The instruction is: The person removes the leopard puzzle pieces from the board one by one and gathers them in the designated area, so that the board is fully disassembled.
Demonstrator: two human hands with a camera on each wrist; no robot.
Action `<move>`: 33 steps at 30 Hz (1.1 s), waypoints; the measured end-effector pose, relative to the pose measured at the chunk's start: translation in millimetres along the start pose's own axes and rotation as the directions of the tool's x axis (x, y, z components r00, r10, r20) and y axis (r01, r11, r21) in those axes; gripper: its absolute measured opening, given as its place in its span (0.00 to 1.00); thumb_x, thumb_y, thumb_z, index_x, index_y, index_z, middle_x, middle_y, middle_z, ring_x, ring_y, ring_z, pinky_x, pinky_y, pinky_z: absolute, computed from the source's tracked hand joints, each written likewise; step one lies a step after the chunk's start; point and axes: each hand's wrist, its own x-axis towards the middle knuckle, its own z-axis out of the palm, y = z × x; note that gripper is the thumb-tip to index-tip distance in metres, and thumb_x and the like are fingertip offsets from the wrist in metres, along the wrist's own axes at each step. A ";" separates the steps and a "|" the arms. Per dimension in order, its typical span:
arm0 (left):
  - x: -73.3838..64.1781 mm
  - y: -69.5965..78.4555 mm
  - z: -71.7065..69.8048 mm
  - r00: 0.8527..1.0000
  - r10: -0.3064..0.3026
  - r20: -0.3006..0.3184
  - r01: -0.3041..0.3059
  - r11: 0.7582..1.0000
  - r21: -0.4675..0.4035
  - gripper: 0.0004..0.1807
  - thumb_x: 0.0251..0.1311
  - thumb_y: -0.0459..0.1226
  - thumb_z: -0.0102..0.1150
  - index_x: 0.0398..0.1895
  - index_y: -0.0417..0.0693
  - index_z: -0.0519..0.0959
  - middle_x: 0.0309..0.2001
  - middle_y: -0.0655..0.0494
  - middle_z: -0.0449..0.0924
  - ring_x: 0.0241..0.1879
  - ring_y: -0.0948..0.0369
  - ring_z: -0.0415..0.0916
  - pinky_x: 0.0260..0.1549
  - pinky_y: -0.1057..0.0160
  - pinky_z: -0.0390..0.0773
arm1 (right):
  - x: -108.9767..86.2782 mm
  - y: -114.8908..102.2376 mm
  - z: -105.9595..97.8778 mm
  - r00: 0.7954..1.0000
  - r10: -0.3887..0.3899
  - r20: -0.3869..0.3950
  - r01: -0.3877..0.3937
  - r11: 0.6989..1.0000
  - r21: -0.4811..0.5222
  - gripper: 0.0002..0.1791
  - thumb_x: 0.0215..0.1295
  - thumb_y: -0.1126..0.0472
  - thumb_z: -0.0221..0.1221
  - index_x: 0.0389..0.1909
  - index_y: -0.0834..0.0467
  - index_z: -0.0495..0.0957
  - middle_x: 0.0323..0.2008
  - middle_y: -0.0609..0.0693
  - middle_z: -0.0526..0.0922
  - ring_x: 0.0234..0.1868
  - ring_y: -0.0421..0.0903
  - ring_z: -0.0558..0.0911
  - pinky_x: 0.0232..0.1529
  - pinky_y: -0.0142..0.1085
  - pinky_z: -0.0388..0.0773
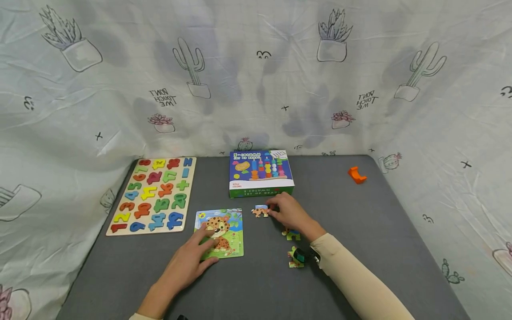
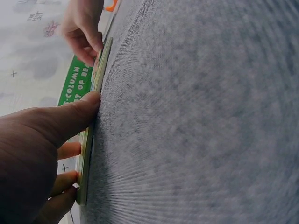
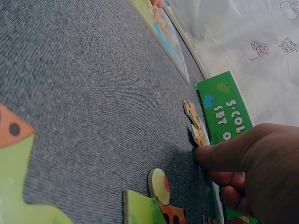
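Note:
A square puzzle board with a cartoon leopard picture lies flat on the grey table. My left hand rests on its left part, fingers spread over the picture and thumb by the near edge. To the right, my right hand pinches a small spotted puzzle piece between thumb and fingers, close over the cloth. The right wrist view shows the thumb at the near end of this piece. Two more puzzle pieces, an upper one and a lower one, lie below the right hand, partly hidden by wrist and sleeve.
Just behind the right hand stands a bead-set box. A wooden number board with colourful numerals lies at the left. An orange curved block sits at the far right. Patterned cloth walls surround the table.

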 end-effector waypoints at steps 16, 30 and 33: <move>1.4 1.3 -2.3 1.000 0.002 0.011 -0.002 1.000 -0.007 0.27 0.63 0.48 0.80 0.64 0.53 0.87 0.69 0.48 0.76 0.82 0.42 0.57 0.59 0.36 0.82 | -6.5 9.8 -24.6 1.000 0.010 0.020 -0.010 1.000 -0.001 0.23 0.69 0.55 0.77 0.60 0.60 0.88 0.51 0.52 0.86 0.54 0.53 0.80 0.56 0.51 0.82; 0.6 1.3 -1.7 1.000 0.002 0.008 -0.002 1.000 -0.014 0.26 0.63 0.47 0.80 0.63 0.52 0.88 0.69 0.47 0.77 0.81 0.41 0.58 0.59 0.35 0.81 | 2.0 -1.1 -5.7 0.997 -0.042 0.058 0.046 0.997 -0.061 0.20 0.67 0.54 0.78 0.56 0.57 0.90 0.48 0.49 0.84 0.54 0.51 0.80 0.54 0.47 0.82; 1.1 0.7 -1.6 1.000 0.003 0.008 -0.003 1.000 -0.010 0.26 0.63 0.47 0.81 0.63 0.52 0.88 0.69 0.47 0.77 0.81 0.41 0.58 0.59 0.36 0.81 | 3.7 0.0 -6.0 0.997 -0.043 0.063 0.046 0.998 -0.052 0.19 0.68 0.56 0.77 0.56 0.56 0.90 0.49 0.49 0.85 0.55 0.51 0.80 0.56 0.48 0.81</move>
